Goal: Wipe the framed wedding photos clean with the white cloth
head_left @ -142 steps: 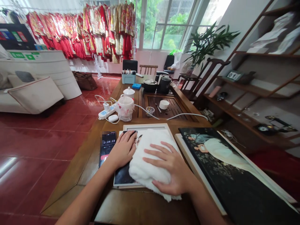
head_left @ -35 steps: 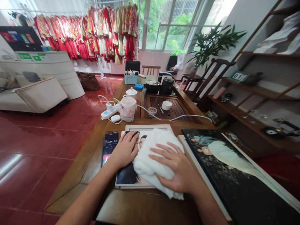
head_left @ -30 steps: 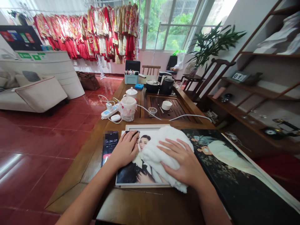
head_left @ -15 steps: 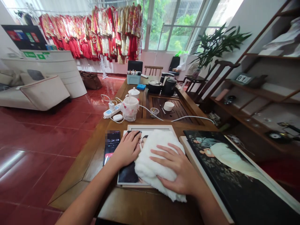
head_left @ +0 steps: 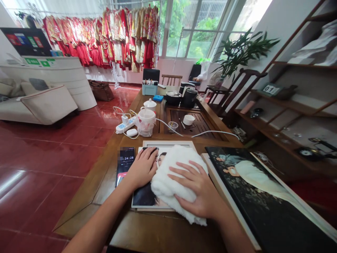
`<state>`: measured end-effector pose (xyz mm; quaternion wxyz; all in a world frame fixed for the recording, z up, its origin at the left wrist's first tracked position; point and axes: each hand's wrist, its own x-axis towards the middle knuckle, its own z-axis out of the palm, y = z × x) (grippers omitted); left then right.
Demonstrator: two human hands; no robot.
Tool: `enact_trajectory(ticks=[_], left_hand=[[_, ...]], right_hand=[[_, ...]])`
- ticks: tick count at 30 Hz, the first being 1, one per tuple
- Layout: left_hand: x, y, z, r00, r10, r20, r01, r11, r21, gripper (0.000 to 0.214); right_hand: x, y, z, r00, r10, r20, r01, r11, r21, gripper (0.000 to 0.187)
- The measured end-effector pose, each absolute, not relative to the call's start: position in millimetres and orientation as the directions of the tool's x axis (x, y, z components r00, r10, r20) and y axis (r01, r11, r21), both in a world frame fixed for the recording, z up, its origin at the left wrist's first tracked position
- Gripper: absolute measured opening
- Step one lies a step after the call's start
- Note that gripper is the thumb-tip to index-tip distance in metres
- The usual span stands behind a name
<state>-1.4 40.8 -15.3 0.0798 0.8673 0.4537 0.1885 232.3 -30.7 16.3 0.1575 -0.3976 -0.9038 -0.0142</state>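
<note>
The right hand (head_left: 196,191) lay flat on a white towel (head_left: 172,160), its fingers (head_left: 181,168) spread wide across the top and pressing the cloth down rather than pinching it. The towel covered the middle and right part of a framed photo (head_left: 144,197), which lay face up at the near edge of the table (head_left: 158,233). The left hand (head_left: 143,169) rested palm down on the photo's upper left part, its fingers (head_left: 151,154) held close together, just beside the towel.

The work in hand looked like wiping the picture's face. To do it well, the spread fingers probably needed to keep the pressure even and light, so that the towel slid flat instead of bunching under the palm. The left hand's weight seemed enough to stop the frame from skating on the smooth wood. The patch under that hand had not been reached by the towel, so it would likely need its own pass.

A phone (head_left: 125,165) lay just beside the frame on the left, and a large dark print (head_left: 252,186) lay close on the right. Strokes running off either edge could nudge them.
</note>
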Motion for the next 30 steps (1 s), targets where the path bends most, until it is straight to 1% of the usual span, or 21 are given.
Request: enact_trajectory(ticks=[3,5,10,13,16,20,23,26,30], left_hand=[[-1,41,-15,0.517,0.817,0.255,0.756,-0.576,0.311,0.041],[-1,41,-15,0.517,0.816,0.259,0.755,-0.577,0.311,0.042],[0,40,-14,0.514,0.814,0.271,0.752,-0.579,0.314,0.043],[-1,40,-14,0.512,0.813,0.277,0.751,-0.580,0.316,0.043],[-2,40,-14,0.510,0.815,0.277,0.755,-0.578,0.311,0.043],[-2,40,-15,0.511,0.810,0.289,0.752,-0.584,0.306,0.042],[-2,41,-16,0.513,0.808,0.289,0.752,-0.586,0.303,0.042],[-2,40,-16,0.509,0.812,0.285,0.753,-0.580,0.309,0.042],[-2,40,-14,0.503,0.815,0.286,0.742,-0.577,0.341,0.042]], right_hand=[[228,-32,17,-0.657,0.702,0.276,0.703,0.702,-0.112,0.056],[232,-31,17,-0.640,0.717,0.276,0.721,0.685,-0.105,0.055],[250,-25,14,-0.515,0.791,0.329,0.825,0.562,-0.062,0.049],[255,-23,11,-0.468,0.803,0.369,0.854,0.519,-0.046,0.047],[251,-24,11,-0.514,0.775,0.367,0.823,0.566,-0.044,0.048],[238,-29,15,-0.612,0.727,0.311,0.751,0.658,-0.061,0.053],[232,-31,17,-0.652,0.700,0.290,0.712,0.697,-0.081,0.057],[235,-29,17,-0.631,0.713,0.305,0.727,0.681,-0.088,0.056],[249,-25,13,-0.518,0.784,0.342,0.820,0.570,-0.063,0.050]])
